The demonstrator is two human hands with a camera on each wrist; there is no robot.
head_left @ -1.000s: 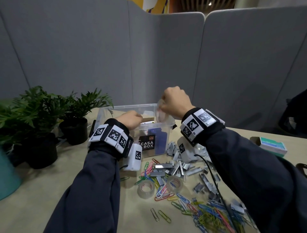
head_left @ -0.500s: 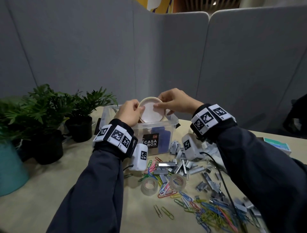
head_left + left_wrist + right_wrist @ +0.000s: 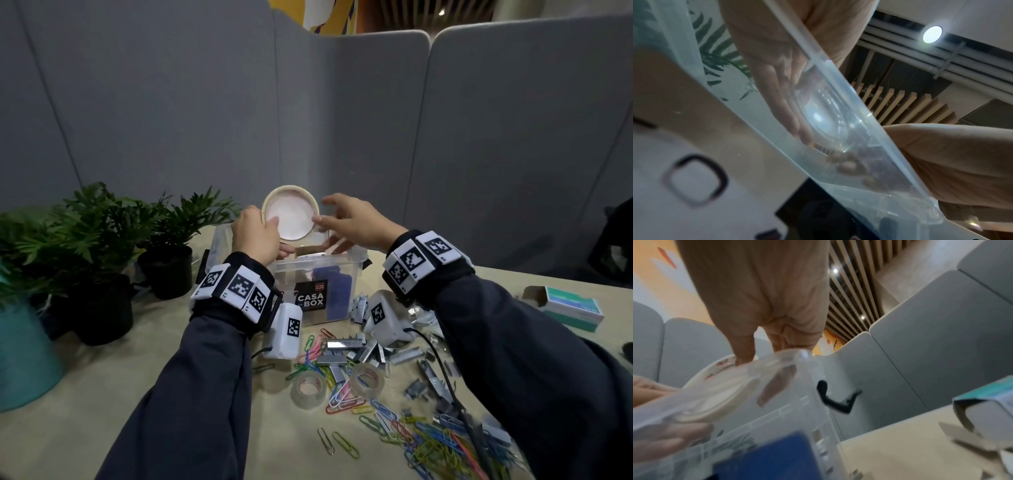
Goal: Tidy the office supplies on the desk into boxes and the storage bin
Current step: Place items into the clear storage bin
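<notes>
Cream round tape roll (image 3: 291, 212) in left hand (image 3: 256, 236) grip; right hand (image 3: 352, 222) splayed, fingertip-touching.

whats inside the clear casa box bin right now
Through the storage bin wall a dark blue flat item shows. A brownish piece sits near the back; the label and both hands hide the rest.

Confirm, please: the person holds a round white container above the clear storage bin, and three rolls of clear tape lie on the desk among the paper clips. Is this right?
Not quite: the head view shows two rolls of clear tape on the desk, not three. The rest holds: the round white container is above the clear storage bin, among paper clips.
</notes>
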